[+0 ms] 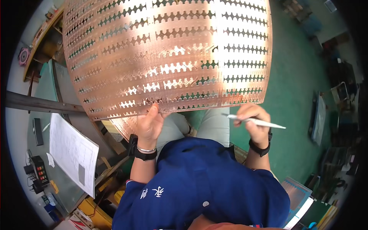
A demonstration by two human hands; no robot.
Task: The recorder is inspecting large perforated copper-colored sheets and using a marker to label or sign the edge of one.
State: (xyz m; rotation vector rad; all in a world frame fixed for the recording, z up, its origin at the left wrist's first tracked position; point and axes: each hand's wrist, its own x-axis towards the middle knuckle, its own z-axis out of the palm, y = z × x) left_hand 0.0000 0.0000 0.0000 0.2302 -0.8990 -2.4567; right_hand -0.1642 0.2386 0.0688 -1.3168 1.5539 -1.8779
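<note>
A large copper-coloured perforated metal sheet [184, 46], cut through with rows of toothed slots, fills the upper middle of the head view. Its near edge is pinched by my left hand [149, 123], thumb on top and fingers underneath. My right hand [253, 119] grips a slim white pen-like tool [264, 123], its dark tip pointing left. That hand is just below the sheet's near right corner, and whether its fingers also touch the edge is hard to tell. Bright glare washes over part of the sheet.
To the left, a glass-topped table [69, 188] bears printed paper sheets [73, 153] and a black control box with buttons [38, 170]. A dark metal bar [46, 103] runs beside the sheet. Green floor [299, 96] spreads to the right, with a framed panel [319, 119] farther out.
</note>
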